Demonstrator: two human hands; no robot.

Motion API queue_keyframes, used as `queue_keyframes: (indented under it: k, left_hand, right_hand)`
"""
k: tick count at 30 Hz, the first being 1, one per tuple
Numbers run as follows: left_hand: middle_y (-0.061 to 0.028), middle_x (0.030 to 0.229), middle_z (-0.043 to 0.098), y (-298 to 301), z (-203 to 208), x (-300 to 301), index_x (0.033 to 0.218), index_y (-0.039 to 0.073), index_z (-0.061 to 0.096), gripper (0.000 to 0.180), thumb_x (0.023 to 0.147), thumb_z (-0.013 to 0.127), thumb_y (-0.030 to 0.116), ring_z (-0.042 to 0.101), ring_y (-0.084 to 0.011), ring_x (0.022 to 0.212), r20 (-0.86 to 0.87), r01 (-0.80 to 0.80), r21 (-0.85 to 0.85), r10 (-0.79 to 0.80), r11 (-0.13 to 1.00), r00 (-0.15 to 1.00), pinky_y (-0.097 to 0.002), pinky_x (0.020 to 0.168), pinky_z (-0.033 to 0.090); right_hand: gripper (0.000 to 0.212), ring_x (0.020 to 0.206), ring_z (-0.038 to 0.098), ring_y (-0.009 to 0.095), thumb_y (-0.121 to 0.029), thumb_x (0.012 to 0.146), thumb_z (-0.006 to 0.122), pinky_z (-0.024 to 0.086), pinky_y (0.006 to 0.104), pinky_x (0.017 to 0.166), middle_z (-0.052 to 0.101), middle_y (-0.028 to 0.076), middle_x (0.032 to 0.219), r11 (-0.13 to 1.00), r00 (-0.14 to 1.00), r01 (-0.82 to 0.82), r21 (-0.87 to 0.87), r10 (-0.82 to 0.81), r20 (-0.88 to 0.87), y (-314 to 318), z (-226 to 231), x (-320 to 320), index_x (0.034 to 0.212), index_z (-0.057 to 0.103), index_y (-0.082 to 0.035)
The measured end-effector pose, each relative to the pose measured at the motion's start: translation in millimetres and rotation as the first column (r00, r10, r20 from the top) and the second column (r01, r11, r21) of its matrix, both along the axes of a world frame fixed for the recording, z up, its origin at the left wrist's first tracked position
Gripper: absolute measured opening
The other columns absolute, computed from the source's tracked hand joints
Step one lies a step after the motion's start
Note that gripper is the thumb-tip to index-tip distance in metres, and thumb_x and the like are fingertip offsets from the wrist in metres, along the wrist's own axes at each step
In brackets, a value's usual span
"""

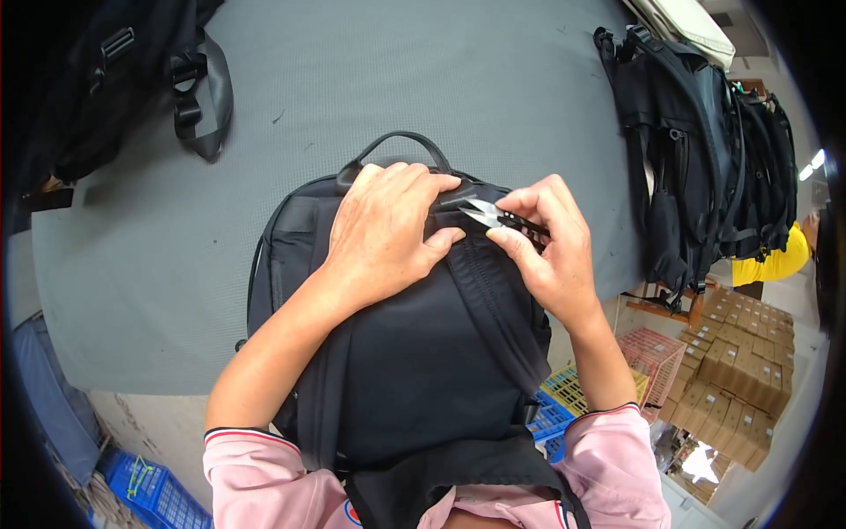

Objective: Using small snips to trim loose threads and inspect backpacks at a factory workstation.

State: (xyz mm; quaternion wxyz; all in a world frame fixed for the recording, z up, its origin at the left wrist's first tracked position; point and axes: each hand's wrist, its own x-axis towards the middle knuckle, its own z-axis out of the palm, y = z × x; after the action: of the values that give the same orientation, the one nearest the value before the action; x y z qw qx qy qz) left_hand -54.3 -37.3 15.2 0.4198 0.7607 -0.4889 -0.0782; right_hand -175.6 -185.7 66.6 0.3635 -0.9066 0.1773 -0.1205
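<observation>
A black backpack [423, 353] lies back-side up on the grey table [352, 88], its carry handle pointing away from me. My left hand [383, 229] presses down on the top of the pack and pinches the fabric near the base of a shoulder strap. My right hand [551, 251] holds small black-handled thread snips [493, 214], their silver blades pointing left at the pinched spot just by my left fingertips. Both forearms come up from pink sleeves at the lower edge.
A stack of black backpacks [705, 150] stands at the table's right end, another black bag [123, 79] at the far left. Beyond the table edge on the right are cardboard boxes [740, 361], a pink crate [656, 357], blue and yellow crates [564, 406], and someone in yellow [775, 260].
</observation>
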Motion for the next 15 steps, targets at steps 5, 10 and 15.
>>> queue_keyframes:
  k: [5,10,15]
  left_hand:
    - [-0.0068,0.086,0.059,0.3,2.6,-0.2,0.104,0.004,0.061,0.041,0.069,0.077,0.018,0.057,-0.0238,0.087,0.0,-0.003,0.015,0.003,1.0,1.0,-0.0353,0.08,0.04]
    - [-0.0065,0.086,0.059,0.4,0.2,-0.8,0.104,0.004,0.061,0.041,0.069,0.077,0.018,0.057,-0.0234,0.087,0.008,-0.003,0.007,0.003,1.0,1.0,-0.0353,0.079,0.04]
    - [-0.0062,0.086,0.059,0.0,0.2,-0.9,0.104,0.004,0.061,0.042,0.069,0.077,0.018,0.056,-0.0231,0.087,0.008,-0.004,0.01,0.004,1.0,1.0,-0.0352,0.079,0.04]
  right_hand:
    - [0.014,0.06,0.056,0.017,-0.008,0.072,0.072,0.045,0.0275,0.054,0.052,0.004,0.073,0.995,0.999,-0.051,-0.086,0.05,-0.021,-4.8,1.7,-2.5,0.082,0.063,-0.003]
    - [0.014,0.062,0.055,0.015,-0.004,0.072,0.072,0.045,0.0263,0.056,0.052,0.005,0.074,0.995,0.995,-0.099,-0.015,0.099,-0.016,-7.2,-2.3,1.7,0.082,0.063,-0.001]
    - [0.014,0.064,0.06,0.019,-0.008,0.073,0.072,0.046,0.0299,0.055,0.055,0.005,0.074,0.994,0.995,-0.096,-0.056,0.095,-0.026,-4.0,5.2,7.7,0.079,0.061,-0.004]
